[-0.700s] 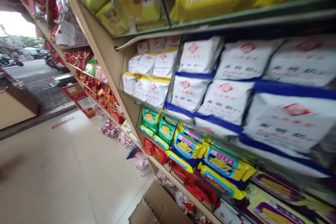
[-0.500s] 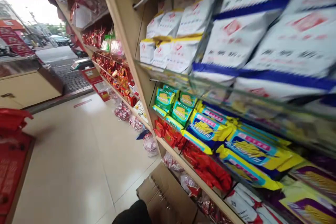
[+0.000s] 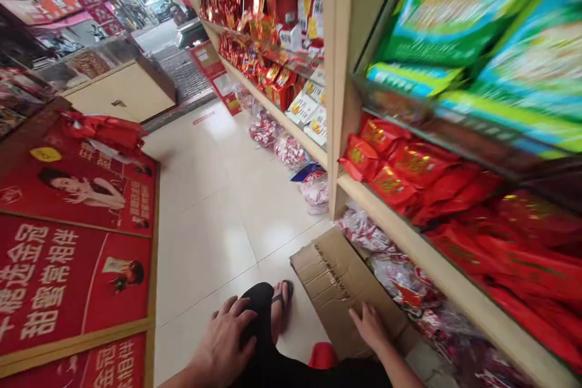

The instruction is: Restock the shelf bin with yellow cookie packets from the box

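My left hand [image 3: 226, 337] rests on the knee of my black trousers [image 3: 262, 318], fingers spread and holding nothing. Over a flattened brown cardboard box [image 3: 334, 276] on the floor is my right hand [image 3: 370, 326], its fingers stretched out and apart. I cannot tell whether the fingertips press on the cardboard. Beside the box, a foot in a dark flip-flop [image 3: 282, 297] stands on the tiles. A small piece of something red [image 3: 322, 354] shows between my legs; its kind is hidden.
Shelving on the right holds red packets [image 3: 413, 167] and green packets [image 3: 436, 18]. Clear bags of wrapped sweets [image 3: 373, 239] line the floor beneath it. Red poster panels [image 3: 77, 279] flank the left. Pale floor tiles [image 3: 204, 218] lead to a low cabinet [image 3: 120, 94] and the street.
The view has dropped lower and closer to the bottom shelves and floor. Both my hands have come into sight, the left on the knee, the right over the cardboard.
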Demonstrator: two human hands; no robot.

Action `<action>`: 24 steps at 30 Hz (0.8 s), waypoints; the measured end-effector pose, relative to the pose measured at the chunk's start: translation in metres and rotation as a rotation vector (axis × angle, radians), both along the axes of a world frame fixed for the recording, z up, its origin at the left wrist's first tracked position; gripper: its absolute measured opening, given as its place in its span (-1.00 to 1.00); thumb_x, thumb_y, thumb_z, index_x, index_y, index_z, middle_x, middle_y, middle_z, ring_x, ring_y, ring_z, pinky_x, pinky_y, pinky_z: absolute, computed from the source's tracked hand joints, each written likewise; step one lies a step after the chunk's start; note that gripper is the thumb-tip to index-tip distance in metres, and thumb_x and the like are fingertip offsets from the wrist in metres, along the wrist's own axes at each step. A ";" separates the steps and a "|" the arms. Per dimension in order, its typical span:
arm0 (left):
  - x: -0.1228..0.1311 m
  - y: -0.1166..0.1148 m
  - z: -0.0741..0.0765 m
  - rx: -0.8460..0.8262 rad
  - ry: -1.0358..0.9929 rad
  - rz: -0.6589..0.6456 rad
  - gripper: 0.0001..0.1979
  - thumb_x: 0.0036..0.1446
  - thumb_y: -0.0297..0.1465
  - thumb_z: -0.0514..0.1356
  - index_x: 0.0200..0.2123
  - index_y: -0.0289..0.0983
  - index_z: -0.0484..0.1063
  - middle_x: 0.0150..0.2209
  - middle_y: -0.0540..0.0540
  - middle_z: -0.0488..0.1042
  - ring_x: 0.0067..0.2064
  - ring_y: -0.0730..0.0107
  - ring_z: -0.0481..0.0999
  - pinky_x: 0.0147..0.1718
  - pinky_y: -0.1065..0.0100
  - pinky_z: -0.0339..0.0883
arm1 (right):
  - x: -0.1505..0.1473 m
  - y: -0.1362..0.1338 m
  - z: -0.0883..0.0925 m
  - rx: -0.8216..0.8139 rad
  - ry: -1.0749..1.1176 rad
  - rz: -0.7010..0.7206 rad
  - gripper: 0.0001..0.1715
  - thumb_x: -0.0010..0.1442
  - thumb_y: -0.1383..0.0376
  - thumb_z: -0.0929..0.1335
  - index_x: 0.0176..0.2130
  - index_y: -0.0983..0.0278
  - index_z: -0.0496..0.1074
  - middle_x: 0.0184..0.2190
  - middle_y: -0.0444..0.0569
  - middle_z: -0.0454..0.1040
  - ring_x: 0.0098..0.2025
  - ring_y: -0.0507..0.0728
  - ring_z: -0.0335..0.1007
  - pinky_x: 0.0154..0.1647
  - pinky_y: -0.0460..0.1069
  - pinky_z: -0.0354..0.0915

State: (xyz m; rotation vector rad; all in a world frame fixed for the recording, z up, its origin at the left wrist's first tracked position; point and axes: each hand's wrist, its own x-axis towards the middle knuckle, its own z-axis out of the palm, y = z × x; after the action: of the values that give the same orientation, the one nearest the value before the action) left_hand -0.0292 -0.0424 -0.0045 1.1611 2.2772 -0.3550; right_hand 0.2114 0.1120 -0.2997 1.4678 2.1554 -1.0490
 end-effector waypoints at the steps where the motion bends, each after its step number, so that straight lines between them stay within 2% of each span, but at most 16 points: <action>1: -0.001 0.001 0.001 0.000 -0.009 0.013 -0.66 -0.07 -0.33 0.10 -0.14 -0.05 0.38 0.10 0.00 0.27 0.17 0.10 0.10 0.01 0.10 0.09 | -0.001 -0.003 -0.007 0.008 -0.024 0.000 -0.42 0.16 0.18 0.15 0.01 0.57 0.27 -0.01 0.33 0.32 0.07 0.27 0.22 0.04 0.05 0.14; 3: -0.003 0.004 0.002 -0.013 -0.029 0.031 -0.67 -0.06 -0.33 0.10 -0.14 -0.05 0.37 0.09 0.00 0.28 0.16 0.11 0.09 0.01 0.09 0.07 | -0.004 -0.011 -0.014 0.025 -0.080 -0.006 -0.37 0.19 0.12 0.09 0.03 0.56 0.24 -0.06 0.33 0.35 0.02 0.30 0.27 -0.03 0.11 0.18; 5: -0.004 0.007 0.001 -0.029 -0.048 0.040 -0.66 -0.05 -0.33 0.10 -0.13 -0.04 0.37 0.09 0.01 0.28 0.17 0.10 0.08 0.02 0.08 0.05 | -0.006 -0.018 -0.013 0.069 -0.107 0.006 -0.37 0.17 0.11 0.13 0.08 0.50 0.19 0.00 0.31 0.29 0.03 0.34 0.23 -0.06 0.16 0.19; 8: -0.004 0.010 0.002 -0.044 -0.071 0.034 -0.66 -0.05 -0.32 0.11 -0.13 -0.01 0.35 0.09 0.03 0.27 0.18 0.10 0.05 0.04 0.07 0.02 | -0.006 -0.020 -0.007 0.267 -0.114 0.161 -0.35 0.08 0.29 0.26 0.15 0.31 0.10 0.16 0.20 0.09 0.17 0.34 0.02 -0.02 0.17 0.14; 10: -0.007 0.014 0.002 -0.053 -0.085 0.011 -0.65 -0.05 -0.31 0.11 -0.12 0.01 0.34 0.08 0.03 0.27 0.18 0.09 0.05 0.04 0.07 0.01 | -0.002 -0.011 -0.003 0.375 -0.131 0.291 -0.36 0.07 0.41 0.25 0.15 0.25 0.12 0.16 0.18 0.12 0.17 0.32 0.03 -0.05 0.13 0.18; 12: -0.012 0.023 -0.004 -0.085 -0.111 -0.067 -0.70 -0.02 -0.28 0.10 -0.15 -0.04 0.36 -0.01 -0.05 0.34 0.10 0.06 0.19 -0.02 0.06 0.10 | 0.006 0.005 0.000 0.407 -0.127 0.339 -0.43 0.11 0.47 0.16 0.14 0.31 0.16 0.10 0.23 0.20 0.12 0.30 0.13 -0.11 0.08 0.24; 13: -0.014 0.031 -0.012 -0.116 -0.132 -0.130 -0.73 0.00 -0.27 0.08 -0.18 -0.09 0.37 -0.09 -0.10 0.38 0.01 0.05 0.29 -0.09 0.06 0.16 | 0.012 0.015 0.002 0.409 -0.104 0.333 -0.44 0.13 0.48 0.12 0.13 0.37 0.15 0.07 0.26 0.25 0.09 0.28 0.18 -0.13 0.06 0.25; 14: -0.016 0.040 -0.024 -0.149 -0.157 -0.200 -0.74 0.02 -0.27 0.07 -0.19 -0.14 0.38 -0.18 -0.14 0.41 -0.09 0.06 0.37 -0.18 0.07 0.22 | 0.019 0.026 0.005 0.410 -0.076 0.312 -0.45 0.15 0.48 0.09 0.13 0.42 0.14 0.03 0.28 0.29 0.05 0.26 0.24 -0.15 0.05 0.27; 16: -0.013 0.067 -0.061 -0.213 -0.218 -0.329 -0.71 0.03 -0.32 0.07 -0.16 -0.24 0.38 -0.28 -0.21 0.44 -0.23 0.07 0.44 -0.31 0.11 0.27 | 0.032 0.047 0.009 0.371 -0.041 0.248 -0.49 0.19 0.44 0.06 0.12 0.48 0.14 -0.11 0.28 0.41 -0.09 0.24 0.37 -0.24 0.04 0.29; 19: 0.012 0.116 -0.137 -0.197 -0.304 -0.447 -0.59 0.00 -0.44 0.13 -0.01 -0.23 0.29 -0.06 -0.24 0.37 -0.05 0.04 0.38 -0.18 0.12 0.25 | 0.042 0.068 0.015 0.268 -0.067 0.186 -0.55 0.23 0.34 0.09 0.03 0.46 0.25 -0.29 0.21 0.50 -0.30 0.24 0.45 -0.36 0.05 0.29; 21: 0.036 0.146 -0.185 -0.154 -0.364 -0.536 -0.52 0.07 -0.46 0.11 0.09 -0.21 0.17 0.12 -0.19 0.22 0.11 0.07 0.21 -0.03 0.08 0.16 | 0.042 0.072 0.017 0.245 -0.085 0.175 -0.58 0.23 0.33 0.10 -0.02 0.45 0.29 -0.24 0.20 0.49 -0.26 0.24 0.43 -0.30 0.05 0.27; 22: 0.048 0.159 -0.205 -0.132 -0.379 -0.568 -0.55 0.13 -0.43 0.07 0.11 -0.20 0.13 0.18 -0.15 0.14 0.17 0.09 0.12 0.05 0.00 0.05 | 0.040 0.073 0.017 0.245 -0.089 0.176 -0.60 0.23 0.33 0.11 -0.02 0.45 0.30 -0.18 0.20 0.47 -0.20 0.23 0.41 -0.23 0.04 0.26; 24: 0.064 0.176 -0.235 -0.117 -0.377 -0.593 -0.58 0.17 -0.38 0.05 0.11 -0.22 0.13 0.21 -0.14 0.07 0.21 0.09 0.02 0.12 -0.08 -0.09 | 0.036 0.073 0.019 0.233 -0.095 0.181 -0.61 0.22 0.34 0.14 -0.01 0.43 0.29 -0.10 0.16 0.43 -0.09 0.20 0.35 -0.08 0.02 0.18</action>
State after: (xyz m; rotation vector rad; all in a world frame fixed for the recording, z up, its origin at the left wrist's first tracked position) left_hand 0.0347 0.1339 -0.2399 1.6672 1.5426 -0.4371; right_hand 0.2477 0.1855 -0.2808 1.3546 2.3523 -0.6723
